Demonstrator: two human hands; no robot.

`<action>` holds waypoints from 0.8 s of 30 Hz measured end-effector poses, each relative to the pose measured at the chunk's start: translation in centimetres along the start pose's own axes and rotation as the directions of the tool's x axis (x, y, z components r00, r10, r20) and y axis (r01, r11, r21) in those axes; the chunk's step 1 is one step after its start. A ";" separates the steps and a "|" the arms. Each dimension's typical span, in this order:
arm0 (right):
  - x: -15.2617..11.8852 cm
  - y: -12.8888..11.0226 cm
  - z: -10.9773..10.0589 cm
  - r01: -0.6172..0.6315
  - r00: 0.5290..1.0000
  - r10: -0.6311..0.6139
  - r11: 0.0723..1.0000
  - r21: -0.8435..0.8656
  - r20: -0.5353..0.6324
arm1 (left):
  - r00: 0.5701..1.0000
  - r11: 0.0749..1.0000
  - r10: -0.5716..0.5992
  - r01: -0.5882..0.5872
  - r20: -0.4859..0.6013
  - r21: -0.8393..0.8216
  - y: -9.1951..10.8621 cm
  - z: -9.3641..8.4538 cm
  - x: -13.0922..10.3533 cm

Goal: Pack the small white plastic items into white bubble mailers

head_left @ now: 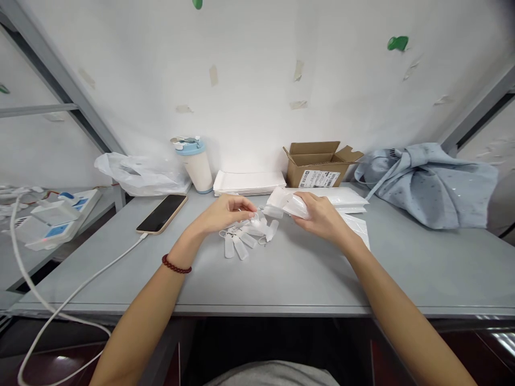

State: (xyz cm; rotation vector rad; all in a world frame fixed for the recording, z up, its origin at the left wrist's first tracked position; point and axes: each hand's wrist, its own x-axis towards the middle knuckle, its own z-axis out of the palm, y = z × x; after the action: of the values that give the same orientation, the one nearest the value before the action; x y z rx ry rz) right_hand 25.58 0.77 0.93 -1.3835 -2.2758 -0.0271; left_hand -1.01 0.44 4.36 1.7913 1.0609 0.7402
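My left hand (229, 213) hovers over a loose pile of small white tags (241, 249) with string loops. Its thumb and forefinger are pinched on what looks like the loop of one tag. To the right, my right hand (322, 217) is wrapped round a white packet (296, 206), whose open-looking end points left toward the tags. Some of the packet is hidden behind the fingers. Flat white packets (341, 197) lie stacked behind my right hand, and one more (358, 228) sticks out beside the wrist.
Along the wall stand a tumbler (198, 166), a white stack (249, 182) and an open cardboard box (317, 166). A plugged-in phone (163, 213) and a plastic bag (140, 174) are at left. A blue cloth bag (430, 185) lies at right. The cable (96, 273) crosses the table's left side.
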 end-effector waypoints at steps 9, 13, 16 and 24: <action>-0.3 -0.7 0.4 0.042 0.996 -0.041 0.999 -0.013 0.077 | 0.954 0.902 0.045 -0.166 -0.297 -0.399 -0.5 -1.2 0.4; -0.4 -1.3 0.2 0.069 0.989 -0.072 0.997 0.024 0.128 | 0.955 0.870 0.052 -0.186 -0.291 -0.457 -0.7 -1.0 0.6; -0.4 -1.6 0.0 0.074 0.987 -0.080 0.996 0.045 0.140 | 0.949 0.847 0.070 -0.220 -0.309 -0.485 -0.6 -1.1 0.5; -0.4 -1.8 0.1 0.135 0.985 -0.143 0.986 0.094 0.093 | 0.946 0.931 0.078 -0.182 -0.315 -0.316 -0.6 0.0 0.7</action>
State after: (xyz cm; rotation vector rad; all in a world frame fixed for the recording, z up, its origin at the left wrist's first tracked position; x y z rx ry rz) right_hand 24.19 -0.42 1.04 -1.2044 -2.4223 0.0974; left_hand -0.89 1.20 3.86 1.4884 0.9376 1.2308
